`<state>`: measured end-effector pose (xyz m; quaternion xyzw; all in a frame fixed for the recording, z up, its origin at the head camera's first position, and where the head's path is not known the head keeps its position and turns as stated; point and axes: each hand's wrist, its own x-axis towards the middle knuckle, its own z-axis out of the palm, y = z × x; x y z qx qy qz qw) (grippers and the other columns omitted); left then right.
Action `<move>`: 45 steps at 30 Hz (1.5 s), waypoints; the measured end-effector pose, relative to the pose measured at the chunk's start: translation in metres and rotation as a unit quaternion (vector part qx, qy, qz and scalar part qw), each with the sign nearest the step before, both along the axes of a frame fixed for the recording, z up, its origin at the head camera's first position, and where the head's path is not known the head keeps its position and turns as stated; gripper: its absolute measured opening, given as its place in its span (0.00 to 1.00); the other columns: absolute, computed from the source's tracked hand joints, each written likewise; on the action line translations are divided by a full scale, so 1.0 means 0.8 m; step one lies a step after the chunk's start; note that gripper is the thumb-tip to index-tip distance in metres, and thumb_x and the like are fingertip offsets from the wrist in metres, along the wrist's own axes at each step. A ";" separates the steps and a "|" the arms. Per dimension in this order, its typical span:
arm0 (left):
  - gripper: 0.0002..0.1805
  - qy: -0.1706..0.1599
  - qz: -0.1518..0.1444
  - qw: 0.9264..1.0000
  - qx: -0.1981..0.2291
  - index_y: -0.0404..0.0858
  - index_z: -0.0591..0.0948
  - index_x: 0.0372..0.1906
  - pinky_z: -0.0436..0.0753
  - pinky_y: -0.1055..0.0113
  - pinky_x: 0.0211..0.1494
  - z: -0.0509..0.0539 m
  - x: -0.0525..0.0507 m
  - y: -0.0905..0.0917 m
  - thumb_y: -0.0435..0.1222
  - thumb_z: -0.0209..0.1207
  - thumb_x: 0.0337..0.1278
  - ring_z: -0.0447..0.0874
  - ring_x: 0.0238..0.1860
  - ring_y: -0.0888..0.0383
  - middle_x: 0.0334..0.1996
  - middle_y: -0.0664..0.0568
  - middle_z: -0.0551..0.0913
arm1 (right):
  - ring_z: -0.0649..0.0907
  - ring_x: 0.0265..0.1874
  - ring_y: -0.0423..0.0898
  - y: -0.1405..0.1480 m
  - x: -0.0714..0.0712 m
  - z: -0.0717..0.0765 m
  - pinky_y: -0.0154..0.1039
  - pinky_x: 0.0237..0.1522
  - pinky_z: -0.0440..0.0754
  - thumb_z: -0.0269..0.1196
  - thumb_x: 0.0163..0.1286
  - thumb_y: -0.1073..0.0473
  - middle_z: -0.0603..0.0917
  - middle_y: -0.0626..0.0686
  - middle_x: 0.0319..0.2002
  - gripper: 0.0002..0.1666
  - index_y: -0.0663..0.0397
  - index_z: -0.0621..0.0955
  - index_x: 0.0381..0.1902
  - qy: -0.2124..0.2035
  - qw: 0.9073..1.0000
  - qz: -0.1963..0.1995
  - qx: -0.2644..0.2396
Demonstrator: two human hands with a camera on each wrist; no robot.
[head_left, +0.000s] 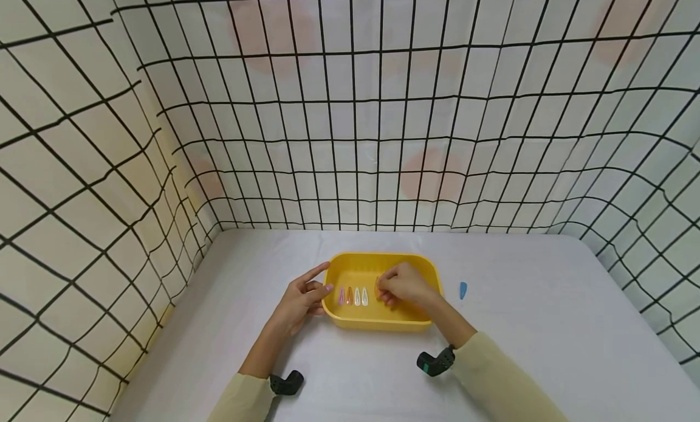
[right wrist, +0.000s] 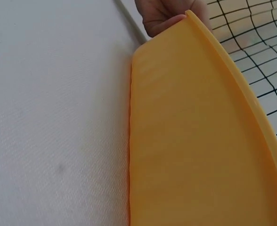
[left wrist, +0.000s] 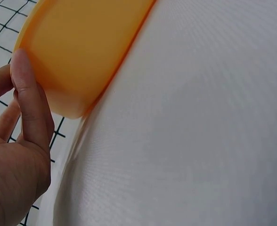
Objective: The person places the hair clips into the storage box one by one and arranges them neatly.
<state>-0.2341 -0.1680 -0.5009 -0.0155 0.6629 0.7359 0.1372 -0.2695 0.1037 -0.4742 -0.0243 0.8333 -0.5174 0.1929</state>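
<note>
A yellow tray (head_left: 377,325) sits on the table. Its left rim lies between the thumb and fingers of my left hand (head_left: 299,299); the left wrist view shows the thumb (left wrist: 26,80) against the tray's end wall. Inside the tray, a pink snap hair clip (head_left: 341,296), an orange clip (head_left: 349,296) and two white clips (head_left: 361,297) lie upright in a row. To their right, my right hand (head_left: 406,283) pinches an orange-yellow hair clip (head_left: 377,288), partly hidden by the fingers. The right wrist view mostly shows the tray's outer wall (right wrist: 190,127).
A blue hair clip (head_left: 463,290) lies on the white table (head_left: 525,325), to the right of the tray. A black wire grid (head_left: 377,139) rises behind the table and along both sides.
</note>
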 end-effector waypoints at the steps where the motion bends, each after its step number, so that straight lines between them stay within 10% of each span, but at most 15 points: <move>1: 0.35 0.000 0.000 1.000 0.000 0.57 0.74 0.73 0.87 0.72 0.27 0.000 0.000 0.000 0.37 0.70 0.62 0.83 0.22 0.60 0.38 0.47 0.80 | 0.84 0.19 0.45 -0.001 0.001 0.000 0.35 0.26 0.88 0.63 0.75 0.62 0.87 0.56 0.27 0.11 0.63 0.88 0.36 0.001 1.000 0.003 0.006; 45: 0.34 -0.001 0.003 1.000 0.001 0.57 0.74 0.72 0.87 0.72 0.27 0.000 -0.001 0.000 0.37 0.70 0.62 0.83 0.22 0.60 0.37 0.48 0.81 | 0.83 0.16 0.44 -0.014 0.014 -0.005 0.34 0.22 0.87 0.69 0.68 0.63 0.85 0.55 0.21 0.06 0.62 0.86 0.34 0.019 0.999 -0.013 0.048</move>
